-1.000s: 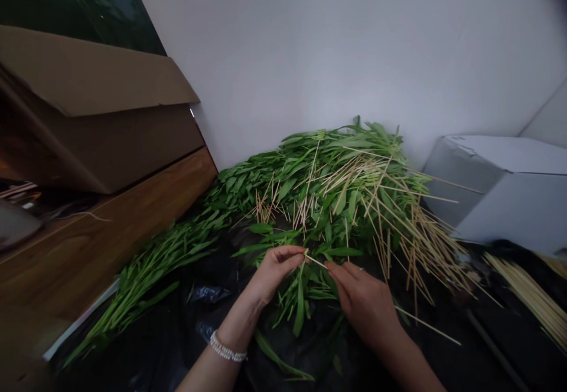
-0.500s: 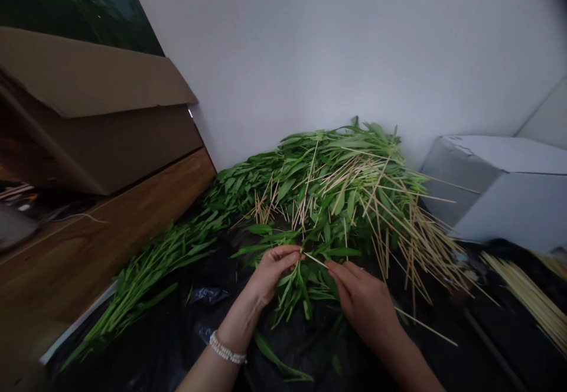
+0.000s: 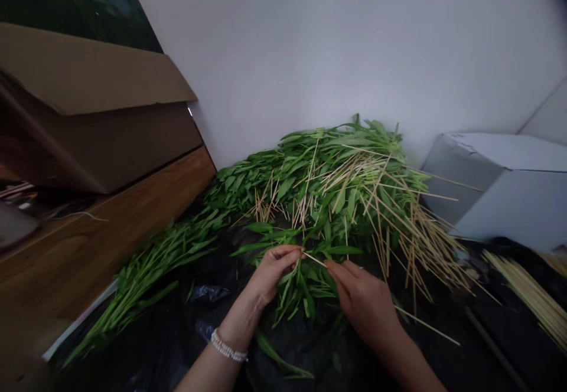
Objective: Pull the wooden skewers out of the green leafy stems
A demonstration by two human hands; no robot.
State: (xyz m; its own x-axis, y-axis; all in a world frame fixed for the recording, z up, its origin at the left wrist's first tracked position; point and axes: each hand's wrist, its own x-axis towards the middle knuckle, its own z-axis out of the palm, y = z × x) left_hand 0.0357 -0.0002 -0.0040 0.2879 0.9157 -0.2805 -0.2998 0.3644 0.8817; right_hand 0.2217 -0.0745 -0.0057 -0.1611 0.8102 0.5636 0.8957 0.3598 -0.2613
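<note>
My left hand (image 3: 277,267), with a white beaded bracelet at the wrist, pinches the top of a leafy green stem (image 3: 297,291) whose leaves hang below the fingers. A thin wooden stick (image 3: 314,259) runs from that pinch into my right hand (image 3: 361,294), which is closed around it; the stick's far end sticks out past the palm at lower right. Where stick and stem meet is partly hidden by my left fingertips. Just beyond both hands lies a big heap of leafy stems (image 3: 292,167), many with similar sticks (image 3: 425,235) in them.
Loose green stems (image 3: 128,291) lie to the left on black plastic sheeting (image 3: 177,345). A cardboard box (image 3: 101,138) stands on a wooden surface (image 3: 163,197). At right are a white box (image 3: 509,185) and a bundle of pale sticks (image 3: 527,291). A white wall rises behind the heap.
Almost nothing differs. Both hands hold the same stem and stick in the same place, and the view has shifted very slightly.
</note>
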